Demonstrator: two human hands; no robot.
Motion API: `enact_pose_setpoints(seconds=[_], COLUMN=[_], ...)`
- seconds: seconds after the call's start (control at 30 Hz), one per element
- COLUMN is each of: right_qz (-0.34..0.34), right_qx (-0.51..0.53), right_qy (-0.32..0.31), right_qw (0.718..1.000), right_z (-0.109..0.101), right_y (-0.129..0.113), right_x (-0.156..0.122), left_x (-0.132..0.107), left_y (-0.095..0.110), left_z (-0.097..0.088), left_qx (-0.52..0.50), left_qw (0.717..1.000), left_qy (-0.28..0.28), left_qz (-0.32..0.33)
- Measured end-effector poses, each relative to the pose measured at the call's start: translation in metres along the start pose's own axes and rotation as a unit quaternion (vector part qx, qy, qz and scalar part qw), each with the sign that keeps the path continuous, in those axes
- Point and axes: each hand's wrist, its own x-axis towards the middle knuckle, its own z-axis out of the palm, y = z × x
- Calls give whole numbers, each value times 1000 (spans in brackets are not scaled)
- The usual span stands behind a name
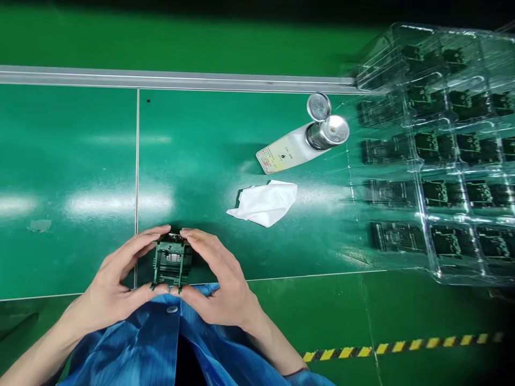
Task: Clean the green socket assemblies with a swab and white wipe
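Note:
Between both hands, at the near edge of the bench, is a small dark-green circuit board assembly (172,262) with stacked parts and a pale connector inside. My left hand (124,273) grips its left side, thumb at the near end and fingers at the far end. From the other side my right hand (215,273) closes on it the same way. Fingertips cover its far and near corners. To the right of the hands lies a crumpled white cloth (267,203). Beyond it is a white bottle (289,150) with a metal top, its round lid (319,106) flipped back.
Stacked clear plastic trays (422,214) holding several dark-green boards fill the right side. A metal rail (241,81) runs along the back of the green bench (201,139). Yellow-black striped tape (398,347) marks the floor at lower right.

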Motion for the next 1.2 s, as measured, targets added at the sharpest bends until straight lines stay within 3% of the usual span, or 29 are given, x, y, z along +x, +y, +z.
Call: enact_pose_setpoints(seconds=[0.3,0.63,0.87,1.2], right_qz=[-33,9,-11,-33], right_qx=[-24,-48,-69,-108], right_qy=[5,-23,0,18], right_qw=[999,999,998,993], right_z=[-2,1,2,8], right_y=[0,-2,-1,1], right_x=[5,3,4,3], left_x=[3,-1,3,15], left_y=[-2,-4,10,11], left_z=[2,3,-2,31], left_qx=[-17,3,-114,-151], left_qw=[999,999,989,965], left_qy=[-7,16,-48,158], left_qz=[29,-41,-87,-143])
